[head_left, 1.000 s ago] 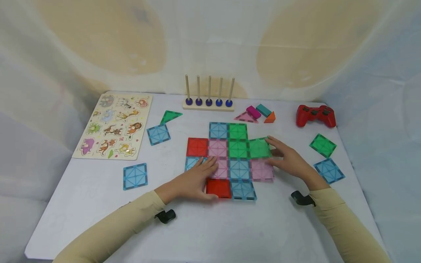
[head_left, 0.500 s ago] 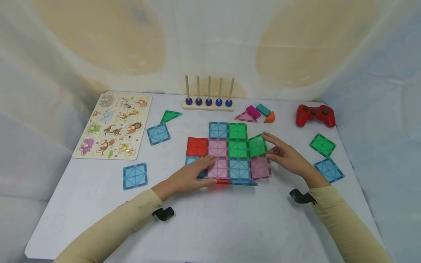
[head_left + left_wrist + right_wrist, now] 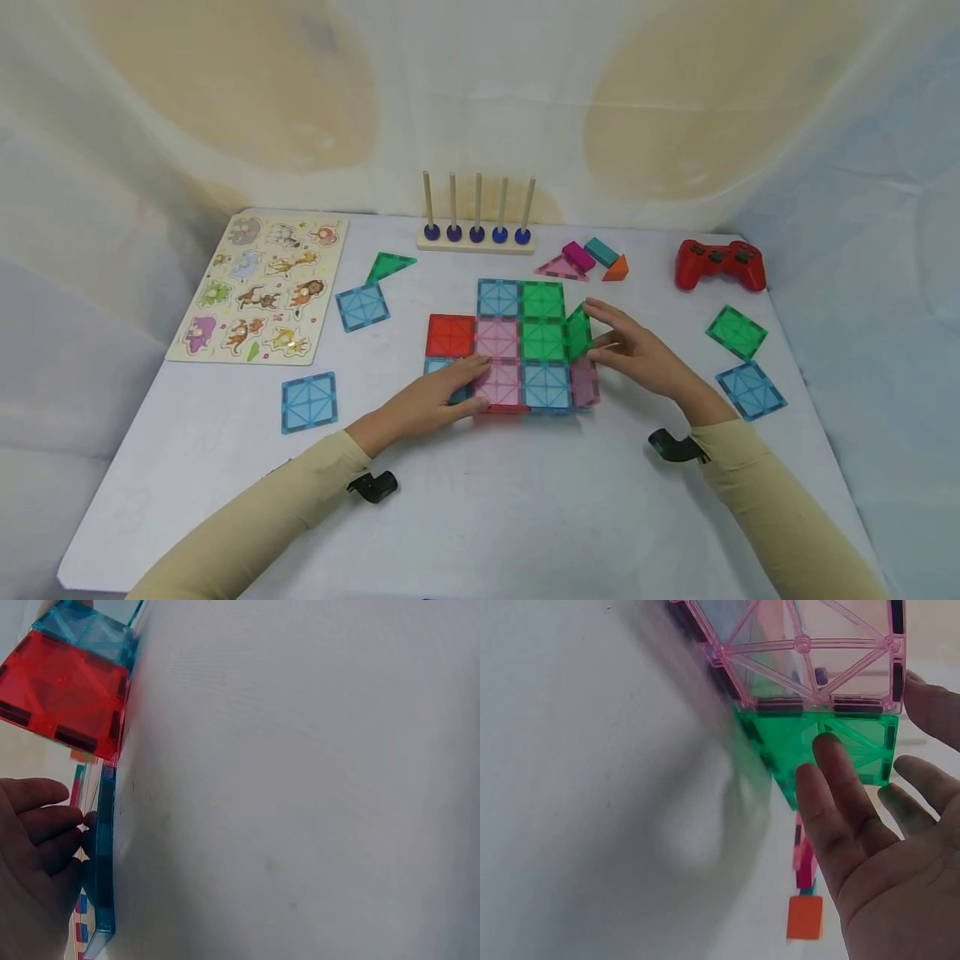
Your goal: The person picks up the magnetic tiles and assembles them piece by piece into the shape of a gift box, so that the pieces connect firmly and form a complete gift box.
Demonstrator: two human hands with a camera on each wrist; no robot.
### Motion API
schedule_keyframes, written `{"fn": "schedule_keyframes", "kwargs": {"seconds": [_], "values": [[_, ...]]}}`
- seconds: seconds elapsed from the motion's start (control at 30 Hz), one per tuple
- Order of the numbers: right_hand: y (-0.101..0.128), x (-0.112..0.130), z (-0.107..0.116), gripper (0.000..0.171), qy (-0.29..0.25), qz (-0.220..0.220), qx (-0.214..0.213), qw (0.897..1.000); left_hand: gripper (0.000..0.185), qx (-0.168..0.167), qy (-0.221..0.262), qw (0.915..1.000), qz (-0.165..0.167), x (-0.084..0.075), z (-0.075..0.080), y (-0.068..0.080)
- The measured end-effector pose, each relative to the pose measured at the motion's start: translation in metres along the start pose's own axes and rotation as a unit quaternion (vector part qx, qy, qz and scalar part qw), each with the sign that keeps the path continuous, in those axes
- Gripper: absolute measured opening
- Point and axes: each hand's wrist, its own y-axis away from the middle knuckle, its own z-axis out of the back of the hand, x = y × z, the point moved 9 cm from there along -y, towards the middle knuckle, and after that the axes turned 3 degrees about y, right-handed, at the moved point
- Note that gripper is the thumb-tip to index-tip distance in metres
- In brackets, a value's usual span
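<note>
Both my hands on the magnet tile sheet, folding its edge tiles up off the table

My right hand [image 3: 637,354] is pretty much open, fingers straight, pressing the outside of the green tile [image 3: 579,333] that's tipped up nearly on edge, with the pink tile [image 3: 585,382] next to it also raised; in the right wrist view my fingertips [image 3: 832,761] lie flat on the green one, no real grip; my left hand [image 3: 427,400] is flat-ish too, fingers loosely bent against the blue tile [image 3: 105,855] at the sheet's left front, which stands on edge, red tile [image 3: 64,694] just past it; the tile sheet [image 3: 517,343] sits mid-table [image 3: 487,517]; loose blue square [image 3: 309,402] off to my left, red game controller [image 3: 720,263] at the far right.
</note>
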Motion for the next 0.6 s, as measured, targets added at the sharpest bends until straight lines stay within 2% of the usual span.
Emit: {"fn": "schedule_keyframes", "kwargs": {"seconds": [0.23,0.6], "values": [[-0.0052,0.0018,-0.0043,0.076,0.028,-0.007,0.001,1.000,0.076,0.003,-0.001,1.0000,-0.006,0.0018,-0.0009,0.0001],[-0.0039,0.0008,-0.0053,0.080,0.024,-0.022,-0.001,0.999,0.073,0.000,-0.001,0.9999,-0.015,0.0046,-0.0011,0.0015]]}}
